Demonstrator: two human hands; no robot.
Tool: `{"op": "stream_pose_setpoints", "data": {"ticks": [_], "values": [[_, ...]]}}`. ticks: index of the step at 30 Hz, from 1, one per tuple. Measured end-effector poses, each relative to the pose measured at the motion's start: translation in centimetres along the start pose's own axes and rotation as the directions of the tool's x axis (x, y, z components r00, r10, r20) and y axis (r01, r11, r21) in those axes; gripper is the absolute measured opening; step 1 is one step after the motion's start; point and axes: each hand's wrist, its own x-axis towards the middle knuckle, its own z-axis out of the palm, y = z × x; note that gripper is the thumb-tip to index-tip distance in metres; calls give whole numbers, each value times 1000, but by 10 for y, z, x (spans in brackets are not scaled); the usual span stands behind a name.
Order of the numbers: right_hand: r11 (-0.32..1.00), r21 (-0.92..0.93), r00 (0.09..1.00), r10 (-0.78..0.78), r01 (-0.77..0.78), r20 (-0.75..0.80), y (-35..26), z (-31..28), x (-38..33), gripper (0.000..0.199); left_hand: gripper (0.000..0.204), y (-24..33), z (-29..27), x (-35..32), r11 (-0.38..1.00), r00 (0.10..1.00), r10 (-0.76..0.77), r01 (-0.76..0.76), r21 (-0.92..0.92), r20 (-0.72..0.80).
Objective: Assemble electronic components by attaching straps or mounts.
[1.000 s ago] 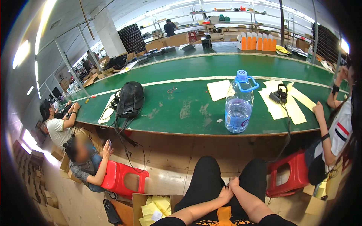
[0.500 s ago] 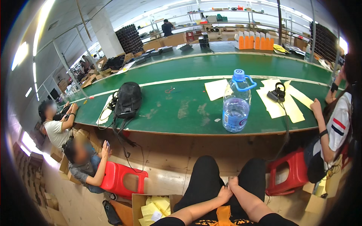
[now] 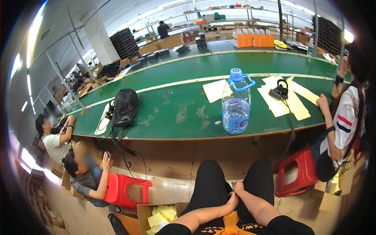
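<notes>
My left hand (image 3: 233, 201) and my right hand (image 3: 237, 187) rest together in my lap between my black-clad thighs, touching each other. Both have their fingers curled in. What they hold, if anything, is too small or hidden to make out. Beyond my knees, near the front edge of the green worktable (image 3: 164, 131), stands a large clear water bottle (image 3: 236, 113) with a blue cap and a blue loop handle. It is partly filled, and neither hand touches it.
A black backpack (image 3: 126, 107) lies left on the table, its straps hanging over the edge. Yellow sheets (image 3: 299, 105) lie under a black corded device (image 3: 279, 92). Red stools (image 3: 125, 192) flank me. People sit at both sides. A carton (image 3: 145, 215) with yellow paper stands left of my lap.
The whole view has shifted slightly, so table things sit further left and a little higher. My hands stay together in my lap; the small greyish thing glimpsed between them no longer shows clearly.
</notes>
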Motion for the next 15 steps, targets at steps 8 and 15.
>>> {"op": "stream_pose_setpoints", "data": {"ticks": [8,15], "values": [[969,-244,999,-41,46,26,7,9,6,21,33,3,-6,-3,991,992,67,-78,105,108],[936,-332,992,-92,116,86,2,2,3,21,34,8,-2,1,986,987,83,-101,130,138]]}}
